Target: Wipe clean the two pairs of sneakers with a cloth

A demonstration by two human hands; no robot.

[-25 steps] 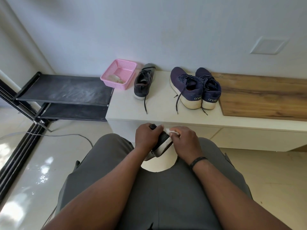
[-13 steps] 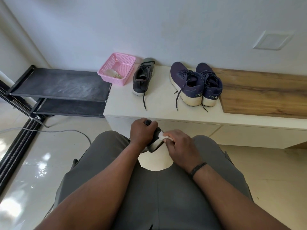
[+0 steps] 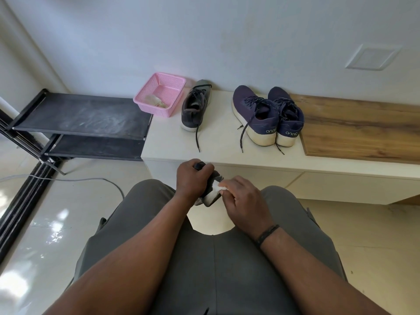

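left hand (image 3: 192, 178) grips sneaker (image 3: 210, 192) | right hand (image 3: 244, 201) pinches cloth (image 3: 218, 187) | white bench (image 3: 218, 146)

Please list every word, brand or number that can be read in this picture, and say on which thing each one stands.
"one", then a further character too unclear to read: on the heel of the left navy sneaker.
"one", last character again unclear: on the heel of the right navy sneaker.
No readable text shows on the grey sneaker or the pink basket.

Glossy floor tiles (image 3: 41, 223), wood-grain board (image 3: 363, 128)
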